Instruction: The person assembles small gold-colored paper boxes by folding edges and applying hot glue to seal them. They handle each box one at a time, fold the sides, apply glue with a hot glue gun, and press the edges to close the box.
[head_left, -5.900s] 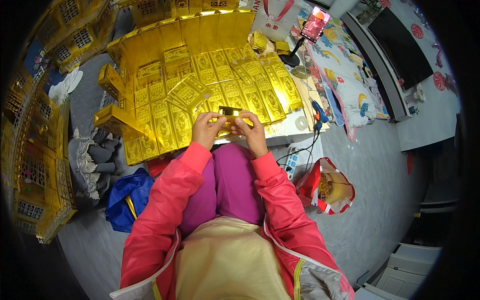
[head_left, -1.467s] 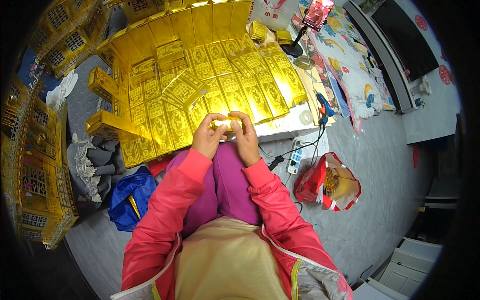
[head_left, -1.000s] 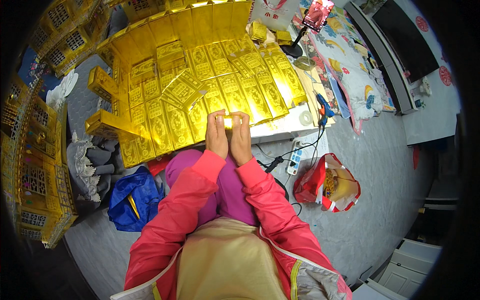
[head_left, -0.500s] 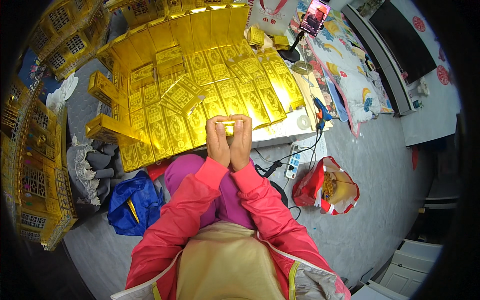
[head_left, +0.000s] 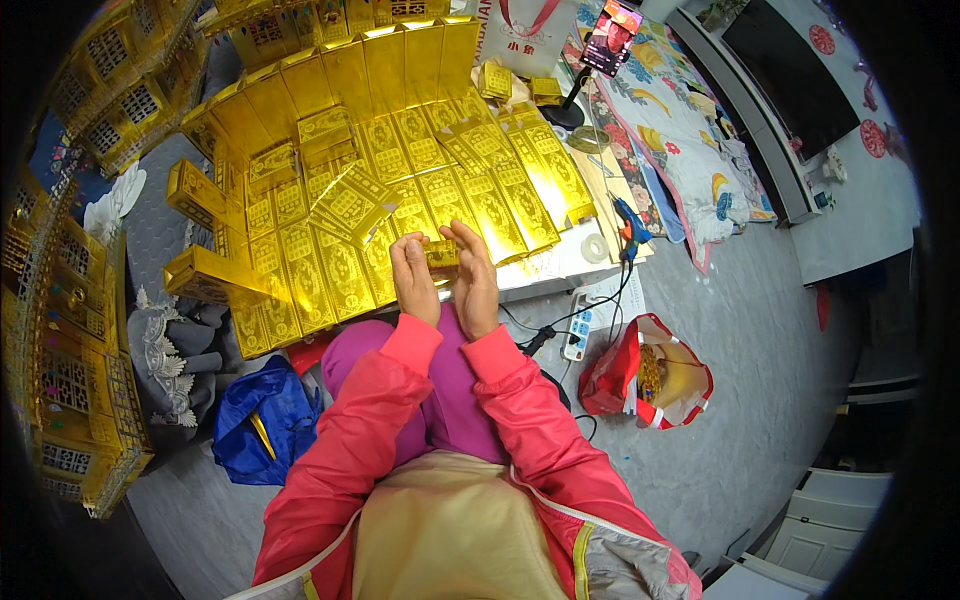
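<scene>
Between my hands is a small gold foil paper box (head_left: 441, 256) with embossed patterns, just over the near edge of the golden array. My left hand (head_left: 415, 279) holds its left end, thumb on the near side. My right hand (head_left: 475, 281) is at its right end, palm turned inward and fingers extended upward along it. Beyond them, gold embossed panels (head_left: 310, 262) lie in joined rows on a white table. Loose gold foil sheets (head_left: 352, 203) rest on top, and a wall of gold panels (head_left: 325, 75) stands along the far side.
A blue glue gun (head_left: 630, 228), tape roll (head_left: 594, 248) and phone on a stand (head_left: 611, 38) are at the right. A white power strip (head_left: 577, 328), red bag (head_left: 690, 380) and blue bag (head_left: 262, 420) lie lower. Ornate gold paper structures (head_left: 75, 360) stand left.
My hands have drawn slightly apart, and the fingers of my right hand have straightened. More of the gold box shows between them. The whole view has shifted slightly.
</scene>
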